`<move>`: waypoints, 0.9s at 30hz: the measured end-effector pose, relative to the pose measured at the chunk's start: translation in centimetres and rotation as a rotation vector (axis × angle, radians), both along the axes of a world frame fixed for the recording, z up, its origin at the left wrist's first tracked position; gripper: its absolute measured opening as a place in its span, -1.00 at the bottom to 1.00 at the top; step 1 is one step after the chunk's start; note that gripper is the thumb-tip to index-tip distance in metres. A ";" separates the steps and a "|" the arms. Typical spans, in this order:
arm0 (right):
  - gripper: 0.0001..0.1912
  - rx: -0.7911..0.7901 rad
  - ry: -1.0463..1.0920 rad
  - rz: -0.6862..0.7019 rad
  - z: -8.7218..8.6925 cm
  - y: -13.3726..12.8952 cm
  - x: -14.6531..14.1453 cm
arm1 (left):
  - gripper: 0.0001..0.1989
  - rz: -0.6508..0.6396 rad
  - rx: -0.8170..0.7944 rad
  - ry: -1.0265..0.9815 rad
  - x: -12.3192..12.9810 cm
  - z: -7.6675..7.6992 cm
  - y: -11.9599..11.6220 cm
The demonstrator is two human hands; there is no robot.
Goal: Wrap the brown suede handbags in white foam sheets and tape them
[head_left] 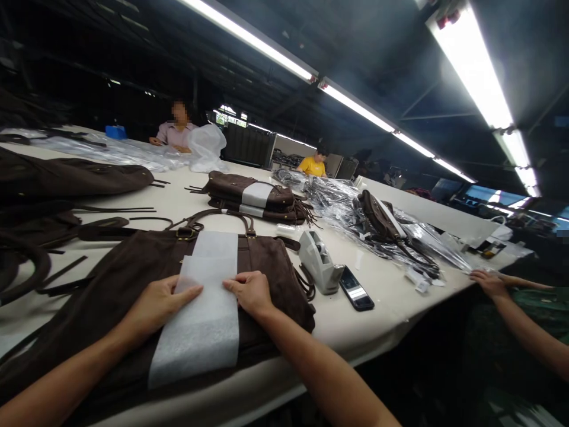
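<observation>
A dark brown handbag (271, 261) lies flat in front of me with its handles pointing away. A strip of white tissue-like paper (200, 344) wraps over its middle, one layer overlapping another near the top. My left hand (160, 302) grips the paper's left edge, thumb on top and the other fingers partly hidden beneath. On the right edge, my right hand (253, 292) pinches the same paper between thumb and curled fingers. A grey tape dispenser (317, 264) stands beside the bag, to the right of my right hand.
A phone (356, 289) lies by the dispenser. Stacked brown bags (253, 196) with white bands sit behind; more brown bags (66, 175) lie left. Clear plastic bags (333, 196) cover the right side. A co-worker's hand (489, 281) touches plastic at the table's edge; two people sit across.
</observation>
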State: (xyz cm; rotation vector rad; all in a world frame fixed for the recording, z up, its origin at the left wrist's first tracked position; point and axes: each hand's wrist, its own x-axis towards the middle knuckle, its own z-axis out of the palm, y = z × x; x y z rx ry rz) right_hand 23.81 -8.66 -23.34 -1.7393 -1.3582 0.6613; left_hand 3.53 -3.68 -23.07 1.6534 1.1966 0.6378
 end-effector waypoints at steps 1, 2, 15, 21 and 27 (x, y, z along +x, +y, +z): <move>-0.79 -0.001 -0.057 -0.022 0.3 0.1 -0.2 | -0.29 0.026 0.056 0.065 0.1 -0.1 0.2; -0.80 -0.003 -0.116 -0.042 0.6 0.1 -0.4 | -0.33 0.041 0.114 0.139 0.2 -0.1 0.4; -0.72 -0.081 -0.450 -0.111 1.2 0.7 -1.4 | -0.49 0.003 0.638 0.840 3.7 0.4 0.1; -0.72 -0.088 -0.476 -0.124 1.2 0.9 -1.6 | -0.60 0.073 0.900 0.946 4.0 1.9 -0.8; -0.73 -0.084 -0.355 -0.166 1.3 1.3 -1.1 | -0.59 -0.199 1.082 0.606 3.6 -0.4 1.2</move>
